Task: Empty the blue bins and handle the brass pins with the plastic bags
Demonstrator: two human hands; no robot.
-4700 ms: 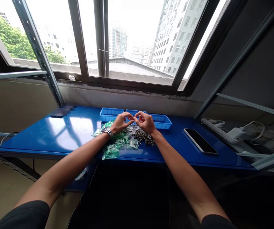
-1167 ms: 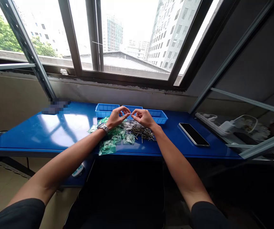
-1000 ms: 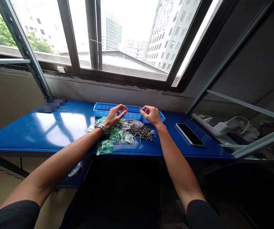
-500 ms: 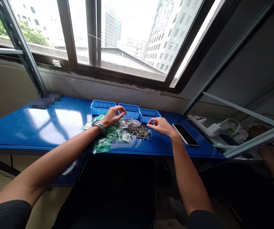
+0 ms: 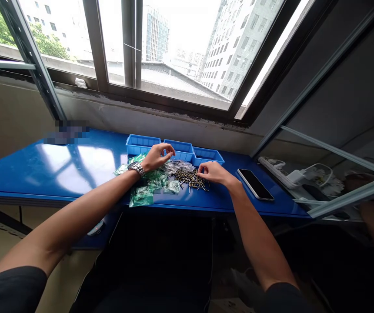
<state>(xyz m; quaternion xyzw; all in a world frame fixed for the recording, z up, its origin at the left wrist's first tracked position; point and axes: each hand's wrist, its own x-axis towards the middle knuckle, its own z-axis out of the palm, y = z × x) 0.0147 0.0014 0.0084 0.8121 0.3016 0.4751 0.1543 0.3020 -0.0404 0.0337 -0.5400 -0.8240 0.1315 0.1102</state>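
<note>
Right hand [image 5: 215, 171] has moved from the bins to the right side of the parts pile [image 5: 187, 178] over the last second; the left hand [image 5: 154, 157] occupies nearly the same position relative to the bins. Nearest the viewer, on a lower level under the surface [image 5: 76, 182], a small device [image 5: 96, 228] lies partly hidden by the left forearm. Green bags [image 5: 142, 196] lie flat near the front edge of the surface and extend back under the left hand. A watch [image 5: 137, 168] is fitted to the left wrist. The parts pile, made up of thin dark and brass-toned pieces, lies loose to the right of these bags. Right fingers are drawn together at the pile; whether they grasp a piece cannot be determined. Left fingers are curled above the bags, thumb and index close; a held piece cannot be confirmed. The phone [image 5: 255, 184] lies flat, screen up, beside the right wrist. Clear bags [image 5: 180, 165] lie directly behind the pile. Behind these, the left bin [image 5: 138, 150], middle bin [image 5: 183, 156] and right bin [image 5: 211, 161] stand in a row before the wall [image 5: 141, 113]. The window [image 5: 180, 82] is above.
</note>
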